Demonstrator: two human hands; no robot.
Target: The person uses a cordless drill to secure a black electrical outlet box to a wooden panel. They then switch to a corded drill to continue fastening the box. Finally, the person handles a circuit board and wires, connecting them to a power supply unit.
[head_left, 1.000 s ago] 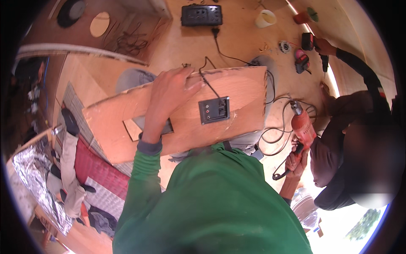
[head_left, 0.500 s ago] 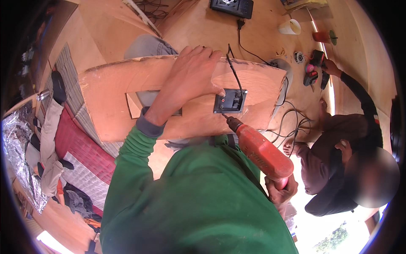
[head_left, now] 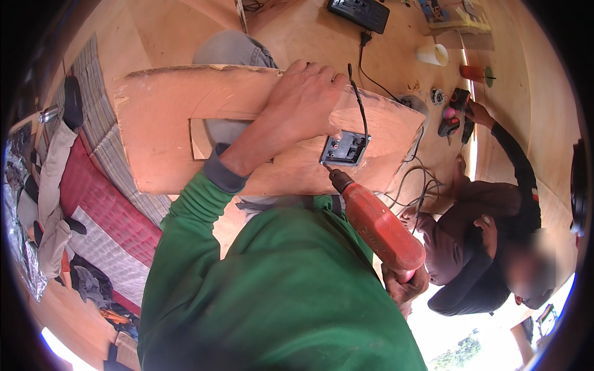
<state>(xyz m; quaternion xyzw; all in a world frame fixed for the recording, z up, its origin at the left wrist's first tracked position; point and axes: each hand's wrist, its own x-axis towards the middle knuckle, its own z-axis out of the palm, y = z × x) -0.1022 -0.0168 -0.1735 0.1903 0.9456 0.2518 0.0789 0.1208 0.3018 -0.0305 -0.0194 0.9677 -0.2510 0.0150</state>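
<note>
A flat wooden board [head_left: 158,148] with a rectangular cut-out lies across my lap. Set into its right part is a black terminal plate [head_left: 352,150] with a small red connector, and a black cable [head_left: 360,102] rises from it. My left hand [head_left: 304,99] is closed over the board's far edge, its thumb reaching the plate's upper left. In my right hand [head_left: 405,287] is a red power drill [head_left: 385,232], held by its handle. The drill's bit points at the plate's near left corner, where a small screw head seems to sit; whether they touch is hard to tell.
A co-worker [head_left: 476,232] sits at the right, one hand [head_left: 479,114] on a dark tool. Beyond the board lie a black power strip [head_left: 359,13], a white cup [head_left: 433,54] and an orange cup [head_left: 473,74]. Loose cables [head_left: 411,185] and, leftward, a red mat [head_left: 108,191] cover the floor.
The drill's bit has shifted left relative to the plate, to its near left corner. My left hand still holds the board, its thumb at the plate. The whole view has shifted slightly.
</note>
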